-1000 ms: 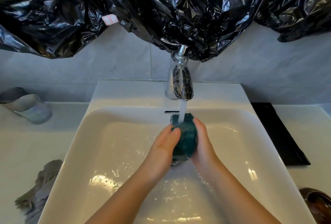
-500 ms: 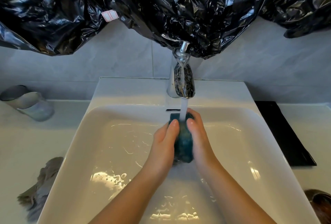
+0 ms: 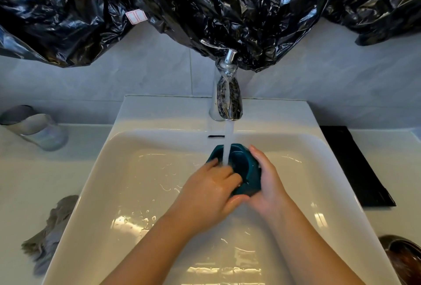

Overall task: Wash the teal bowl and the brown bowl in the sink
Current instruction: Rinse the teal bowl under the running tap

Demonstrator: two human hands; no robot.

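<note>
The teal bowl (image 3: 245,168) is held over the white sink (image 3: 127,171), tipped so its opening faces me, under the running water from the chrome faucet (image 3: 227,95). My right hand (image 3: 267,184) cups the bowl's right side and bottom. My left hand (image 3: 209,191) grips the left rim, with its fingertips curled inside the bowl where the stream lands. The brown bowl (image 3: 403,259) sits on the counter at the bottom right, partly cut off by the frame edge.
A clear glass cup (image 3: 38,130) stands on the counter at the left. A grey cloth (image 3: 50,232) lies by the sink's left edge. A black tray (image 3: 355,166) lies right of the sink. Black plastic sheeting (image 3: 205,7) hangs above the faucet.
The teal bowl has turned from edge-on to opening towards me. My left fingers have moved into the bowl, and my right hand has slid down around its right side.
</note>
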